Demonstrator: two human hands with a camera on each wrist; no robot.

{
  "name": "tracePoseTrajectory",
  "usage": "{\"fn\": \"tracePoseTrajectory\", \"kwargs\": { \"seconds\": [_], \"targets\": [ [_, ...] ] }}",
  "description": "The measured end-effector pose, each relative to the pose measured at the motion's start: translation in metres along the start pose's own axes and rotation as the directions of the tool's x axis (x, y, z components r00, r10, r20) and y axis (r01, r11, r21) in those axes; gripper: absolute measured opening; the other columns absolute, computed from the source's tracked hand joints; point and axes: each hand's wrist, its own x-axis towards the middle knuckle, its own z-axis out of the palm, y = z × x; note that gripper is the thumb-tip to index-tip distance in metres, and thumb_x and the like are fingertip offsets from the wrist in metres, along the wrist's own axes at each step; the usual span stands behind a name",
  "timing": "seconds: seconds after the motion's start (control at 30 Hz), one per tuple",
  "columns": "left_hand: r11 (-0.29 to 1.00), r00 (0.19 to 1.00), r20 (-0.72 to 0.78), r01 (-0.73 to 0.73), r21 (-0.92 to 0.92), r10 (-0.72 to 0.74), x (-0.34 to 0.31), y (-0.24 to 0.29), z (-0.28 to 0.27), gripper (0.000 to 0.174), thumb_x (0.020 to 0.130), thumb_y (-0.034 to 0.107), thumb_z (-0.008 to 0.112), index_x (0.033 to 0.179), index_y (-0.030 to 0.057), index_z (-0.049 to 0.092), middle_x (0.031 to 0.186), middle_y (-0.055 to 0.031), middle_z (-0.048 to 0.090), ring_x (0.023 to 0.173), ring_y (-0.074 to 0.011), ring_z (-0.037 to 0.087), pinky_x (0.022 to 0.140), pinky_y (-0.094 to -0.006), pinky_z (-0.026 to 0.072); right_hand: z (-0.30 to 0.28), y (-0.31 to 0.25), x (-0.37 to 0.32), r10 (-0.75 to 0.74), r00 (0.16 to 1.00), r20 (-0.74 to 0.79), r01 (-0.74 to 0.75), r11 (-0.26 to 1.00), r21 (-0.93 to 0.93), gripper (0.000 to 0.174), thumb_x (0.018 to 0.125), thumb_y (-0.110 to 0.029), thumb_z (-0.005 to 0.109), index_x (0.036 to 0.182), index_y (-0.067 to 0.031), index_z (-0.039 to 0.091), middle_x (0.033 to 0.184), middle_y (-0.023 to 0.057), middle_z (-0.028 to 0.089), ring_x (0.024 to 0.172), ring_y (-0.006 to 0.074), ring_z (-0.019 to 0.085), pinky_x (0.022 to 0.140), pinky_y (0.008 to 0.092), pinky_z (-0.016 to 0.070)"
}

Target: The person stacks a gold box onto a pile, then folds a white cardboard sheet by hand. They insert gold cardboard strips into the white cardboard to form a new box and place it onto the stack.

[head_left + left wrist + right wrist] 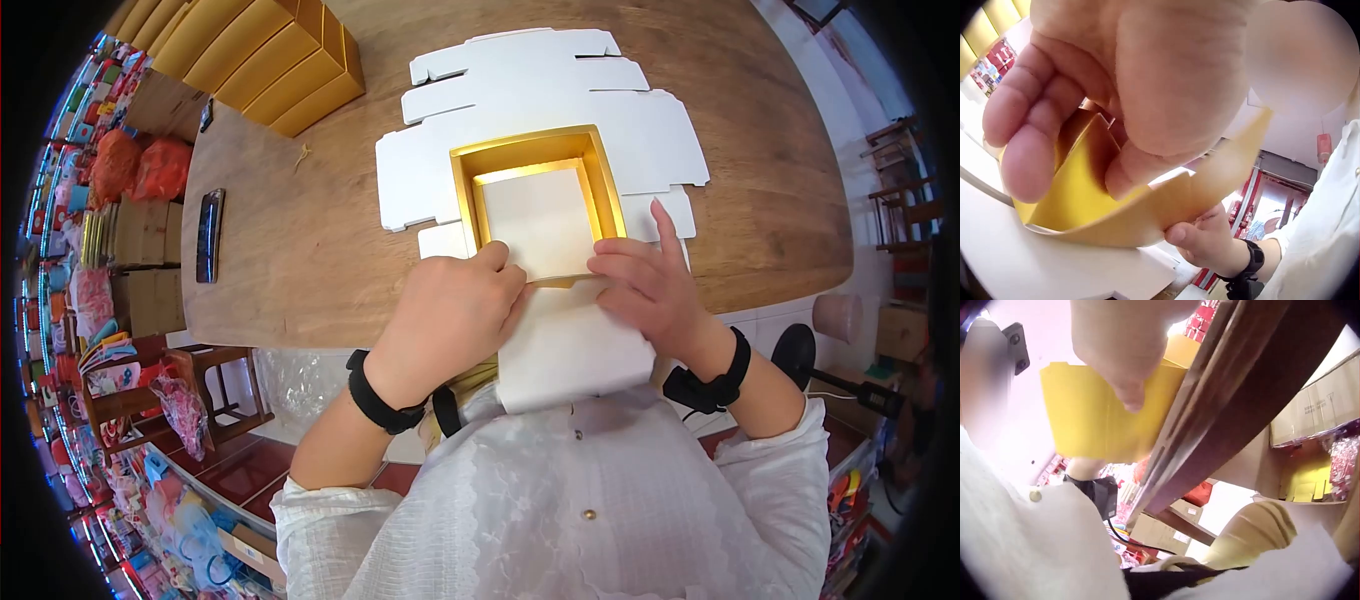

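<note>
A half-folded carton with gold walls and a white bottom lies on the table in the head view. Its near flap, white inside and gold outside, hangs over the edge toward the person's body. My left hand grips the near left corner with curled fingers. In the left wrist view its thumb and fingers cover part of the gold wall. My right hand pinches the near right side, index finger raised. The right wrist view shows the right thumb on the flap's gold outer face.
Flat white carton blanks lie under the carton on the wooden table. Several gold boxes are stacked at the back left. A phone lies near the left edge. A wooden chair stands at the left.
</note>
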Motion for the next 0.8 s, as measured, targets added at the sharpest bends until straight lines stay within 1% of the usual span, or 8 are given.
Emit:
{"fn": "tracePoseTrajectory", "kwargs": {
  "seconds": [0.17, 0.27, 0.4, 0.43, 0.6, 0.67, 0.7, 0.8],
  "targets": [
    [1.0, 0.993, 0.114, 0.005, -0.01, -0.004, 0.005, -0.009, -0.004, 0.011, 0.088, 0.017, 0.067, 0.087, 0.0059, 0.066, 0.083, -0.0096, 0.058, 0.061, -0.0281, 0.06, 0.058, -0.0386, 0.0505, -0.008, -0.002, 0.019, 0.141, 0.989, -0.04, -0.129, 0.966, 0.223, 0.021, 0.076, 0.0, 0.07, 0.082, -0.0124, 0.054, 0.09, -0.0012, 0.065, 0.095, 0.0172, 0.066, 0.116, 0.0666, 0.0207],
    [0.885, 0.995, 0.004, -0.084, -0.458, 0.097, 0.0, -0.029, -0.013, 0.019, 0.086, 0.008, 0.065, 0.105, 0.0059, 0.068, 0.091, -0.0086, 0.062, 0.063, -0.0222, 0.059, 0.06, -0.0342, 0.0506, -0.005, 0.003, 0.019, 0.201, 0.979, -0.027, -0.183, 0.935, 0.303, 0.021, 0.078, -0.002, 0.071, 0.086, -0.0121, 0.054, 0.084, -0.0013, 0.066, 0.088, 0.0168, 0.067, 0.117, 0.0643, 0.0183],
    [0.647, 0.979, 0.188, 0.094, -0.756, 0.079, -0.008, -0.036, -0.024, 0.042, 0.085, 0.005, 0.068, 0.127, 0.0056, 0.059, 0.106, -0.0062, 0.063, 0.073, -0.0116, 0.057, 0.063, -0.0277, 0.0484, -0.002, -0.001, 0.022, 0.282, 0.959, -0.029, -0.245, 0.876, 0.416, 0.03, 0.086, -0.007, 0.069, 0.111, -0.011, 0.054, 0.082, 0.0007, 0.066, 0.081, 0.0182, 0.068, 0.119, 0.0603, 0.0156],
    [0.568, 0.962, 0.25, 0.268, -0.778, -0.112, -0.007, -0.029, -0.018, 0.044, 0.085, 0.007, 0.069, 0.128, 0.0061, 0.058, 0.104, -0.007, 0.061, 0.074, -0.0134, 0.059, 0.06, -0.0286, 0.0486, -0.001, -0.002, 0.024, 0.279, 0.96, -0.029, -0.241, 0.876, 0.418, 0.03, 0.086, -0.007, 0.069, 0.111, -0.011, 0.054, 0.082, 0.0007, 0.066, 0.081, 0.0182, 0.068, 0.119, 0.0603, 0.0156],
    [0.369, 0.865, 0.212, 0.4, -0.839, -0.456, -0.003, -0.006, -0.006, 0.054, 0.085, 0.011, 0.074, 0.134, 0.0068, 0.052, 0.108, -0.0119, 0.061, 0.085, -0.0205, 0.062, 0.065, -0.0322, 0.0505, -0.002, -0.004, 0.034, 0.412, 0.911, -0.002, -0.372, 0.825, 0.426, 0.064, 0.095, -0.012, 0.06, 0.15, -0.0017, 0.027, 0.125, 0.0119, 0.062, 0.074, 0.0195, 0.068, 0.12, 0.0582, 0.0141],
    [0.787, 0.828, -0.369, 0.132, -0.602, -0.421, -0.005, -0.003, 0.01, 0.059, 0.084, 0.009, 0.075, 0.136, 0.0076, 0.049, 0.112, -0.0165, 0.061, 0.102, -0.0297, 0.061, 0.079, -0.0369, 0.0507, -0.002, -0.001, 0.032, 0.419, 0.907, 0.032, -0.396, 0.824, 0.405, 0.065, 0.096, -0.013, 0.06, 0.151, -0.0009, 0.026, 0.132, 0.0133, 0.057, 0.073, 0.0203, 0.068, 0.12, 0.0576, 0.0141],
    [0.937, 0.816, -0.541, 0.003, -0.349, -0.203, -0.005, -0.009, 0.016, 0.055, 0.081, 0.015, 0.078, 0.13, 0.0072, 0.055, 0.115, -0.0154, 0.06, 0.11, -0.0329, 0.056, 0.089, -0.0405, 0.0474, -0.001, -0.001, 0.032, 0.425, 0.903, 0.067, -0.416, 0.823, 0.387, 0.067, 0.096, -0.014, 0.06, 0.151, -0.0001, 0.025, 0.139, 0.0146, 0.052, 0.073, 0.021, 0.068, 0.12, 0.0571, 0.0142],
    [0.996, 0.893, -0.444, -0.091, -0.018, 0.073, -0.011, -0.01, 0.017, 0.051, 0.077, 0.016, 0.08, 0.124, 0.006, 0.062, 0.121, -0.0143, 0.06, 0.112, -0.033, 0.054, 0.091, -0.0432, 0.0478, 0.0, -0.003, 0.031, 0.446, 0.894, 0.034, -0.418, 0.807, 0.416, 0.066, 0.094, -0.016, 0.063, 0.15, -0.0046, 0.03, 0.13, 0.0142, 0.056, 0.092, 0.0242, 0.068, 0.119, 0.0602, 0.0149]
  ]
}}
